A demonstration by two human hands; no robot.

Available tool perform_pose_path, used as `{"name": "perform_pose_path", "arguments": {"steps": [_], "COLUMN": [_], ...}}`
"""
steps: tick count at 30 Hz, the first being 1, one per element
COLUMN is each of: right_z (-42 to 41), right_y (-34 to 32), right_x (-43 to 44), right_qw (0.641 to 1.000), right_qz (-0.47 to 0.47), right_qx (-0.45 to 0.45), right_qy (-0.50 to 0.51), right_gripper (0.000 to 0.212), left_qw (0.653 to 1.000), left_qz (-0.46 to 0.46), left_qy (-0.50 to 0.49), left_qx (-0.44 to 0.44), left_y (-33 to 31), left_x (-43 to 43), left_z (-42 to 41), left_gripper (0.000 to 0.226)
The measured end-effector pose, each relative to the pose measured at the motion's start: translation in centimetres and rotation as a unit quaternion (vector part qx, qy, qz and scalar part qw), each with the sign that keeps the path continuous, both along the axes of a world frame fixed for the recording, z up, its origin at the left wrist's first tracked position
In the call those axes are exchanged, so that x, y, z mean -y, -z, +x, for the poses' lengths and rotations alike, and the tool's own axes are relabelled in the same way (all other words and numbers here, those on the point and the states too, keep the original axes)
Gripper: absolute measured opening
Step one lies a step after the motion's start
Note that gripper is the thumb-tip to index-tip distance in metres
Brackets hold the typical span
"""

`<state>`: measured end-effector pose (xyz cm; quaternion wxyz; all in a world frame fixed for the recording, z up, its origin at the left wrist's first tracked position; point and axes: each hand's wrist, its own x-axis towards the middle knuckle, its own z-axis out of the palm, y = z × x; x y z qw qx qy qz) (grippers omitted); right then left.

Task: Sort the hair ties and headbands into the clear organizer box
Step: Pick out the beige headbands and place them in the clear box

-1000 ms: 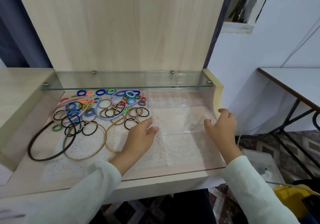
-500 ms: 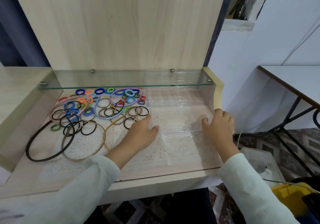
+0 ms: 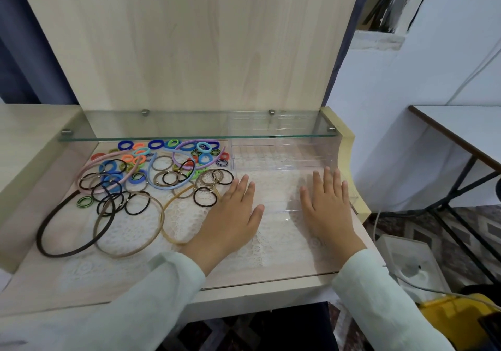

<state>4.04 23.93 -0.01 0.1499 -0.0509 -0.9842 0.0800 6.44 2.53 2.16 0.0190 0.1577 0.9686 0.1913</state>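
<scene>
Both hands lie flat with fingers straight and released, gripping nothing. The left hand (image 3: 233,216) is on the lace mat (image 3: 135,234) just beside the box's left edge, and the right hand (image 3: 326,207) is over the front of the clear box (image 3: 282,158), though the see-through plastic hides whether the palm rests on it or in it. The box sits at the right end of the desk (image 3: 81,291), partly under the glass shelf (image 3: 189,134), probably squared up there within easy reach. The hair ties (image 3: 166,177) and headbands (image 3: 108,215) are heaped to its left with none inside, so sorting seems not yet begun.
</scene>
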Motion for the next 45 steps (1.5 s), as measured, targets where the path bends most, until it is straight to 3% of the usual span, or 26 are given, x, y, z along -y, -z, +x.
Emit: {"name": "perform_pose_path", "arguments": {"steps": [12,15,19,25,31,38,42,45], "right_z": [-0.7,-0.6,-0.6,0.1,0.1,0.9,1.5,2.2], "right_y": [-0.3,-0.7,-1.5,-2.1,-2.2,-2.2,-1.7,-1.7], "right_x": [-0.1,-0.1,-0.2,0.7,3.8,10.0,13.4,15.3], "right_qw": [1.0,0.999,0.996,0.997,0.977,0.933,0.904,0.893], "right_qz": [-0.02,-0.027,-0.049,-0.072,-0.118,-0.088,-0.038,-0.023], "right_qx": [0.017,0.038,0.067,-0.009,-0.07,-0.126,-0.124,-0.092], "right_qy": [-0.007,-0.011,-0.02,-0.041,-0.164,-0.325,-0.406,-0.44], "right_gripper": [0.07,0.059,0.061,0.051,0.041,0.035,0.034,0.034], "left_qw": [1.0,1.0,0.999,0.998,0.993,0.982,0.979,0.977], "left_qz": [0.022,-0.01,-0.028,-0.045,-0.063,-0.136,-0.13,-0.116], "left_qy": [0.006,0.007,0.014,0.011,-0.086,-0.126,-0.15,-0.158], "left_qx": [-0.013,-0.027,-0.021,-0.04,-0.054,-0.032,-0.036,-0.088], "left_y": [0.8,0.7,0.4,0.4,0.3,0.1,1.1,1.8], "left_x": [0.0,0.1,0.3,1.6,4.7,9.3,11.5,12.7], "left_z": [-0.6,-0.5,-0.6,0.0,1.2,3.1,3.8,4.6], "left_gripper": [0.055,0.055,0.056,0.059,0.06,0.065,0.067,0.069]}}
